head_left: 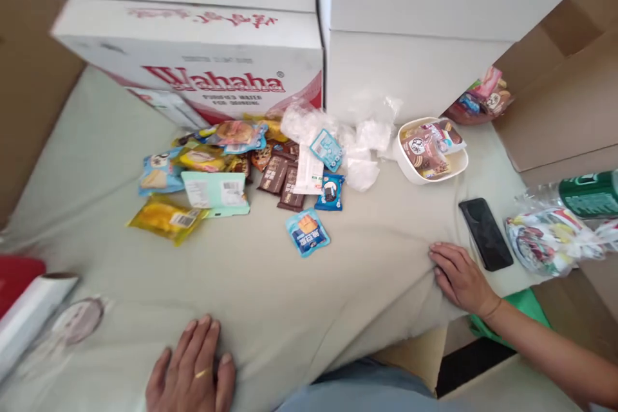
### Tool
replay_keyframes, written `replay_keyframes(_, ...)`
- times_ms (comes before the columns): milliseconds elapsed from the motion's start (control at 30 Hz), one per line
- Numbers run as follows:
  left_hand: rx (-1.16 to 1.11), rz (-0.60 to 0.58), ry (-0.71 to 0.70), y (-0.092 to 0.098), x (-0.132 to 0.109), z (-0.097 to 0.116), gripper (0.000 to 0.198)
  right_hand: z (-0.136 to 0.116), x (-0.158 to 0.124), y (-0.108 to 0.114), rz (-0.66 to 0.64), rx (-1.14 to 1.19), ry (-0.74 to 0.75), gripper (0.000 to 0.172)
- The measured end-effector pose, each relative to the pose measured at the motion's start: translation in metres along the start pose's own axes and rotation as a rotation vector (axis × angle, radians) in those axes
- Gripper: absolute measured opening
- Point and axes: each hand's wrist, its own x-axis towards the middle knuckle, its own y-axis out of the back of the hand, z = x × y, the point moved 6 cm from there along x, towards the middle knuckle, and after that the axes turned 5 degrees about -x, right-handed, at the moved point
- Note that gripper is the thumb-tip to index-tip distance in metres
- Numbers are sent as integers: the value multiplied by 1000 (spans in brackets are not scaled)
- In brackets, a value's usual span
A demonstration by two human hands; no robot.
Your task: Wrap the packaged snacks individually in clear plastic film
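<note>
My left hand (190,367) lies flat on the cloth near the front edge, fingers stretched out, with a ring on one finger. My right hand (461,277) rests on the cloth at the right, palm down and holding nothing; a black phone (485,234) is just beyond it. Farther in, a blue snack packet (308,232) lies apart from a pile of wrapped snacks. That pile includes a yellow packet (167,219), a pale green packet (215,192), brown packets (275,174), a white packet (309,170) and a dark blue cookie packet (330,192). Neither hand touches them.
White boxes, one marked Wahaha (212,80), stand along the back. Clear crumpled plastic (364,170) lies beside a white tub (408,167) holding snacks. At right are a tied bag (545,241) and a green-labelled bottle (589,193). A white roll (33,309) lies left.
</note>
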Motion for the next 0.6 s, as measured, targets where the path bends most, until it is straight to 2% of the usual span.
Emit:
replay_keyframes(133,-3,113,-36,2,4,6,66,-8,14,7,45,-73,12,36)
replay_keyframes(233,9,205,-66,3,2,6,56,-17,53,18,4,-148,12,16)
replay_keyframes(300,14,250,-70,3,1,6,51,-18,100,34,16,-165,-32,22)
replay_keyframes(333,13,269,-70,3,0,5,49,-14,128,46,83,-159,-98,23)
replay_keyframes(433,6,292,-62,2,0,5,45,13,215,83,400,-7,-410,12)
replay_keyframes(467,1,292,-62,2,0,5,44,23,241,89,485,96,-498,14)
replay_keyframes(533,-8,291,-63,1,0,4,44,34,289,91,535,156,-548,26)
replay_keyframes(600,-13,307,-59,0,-1,4,43,36,324,87,520,219,-500,27)
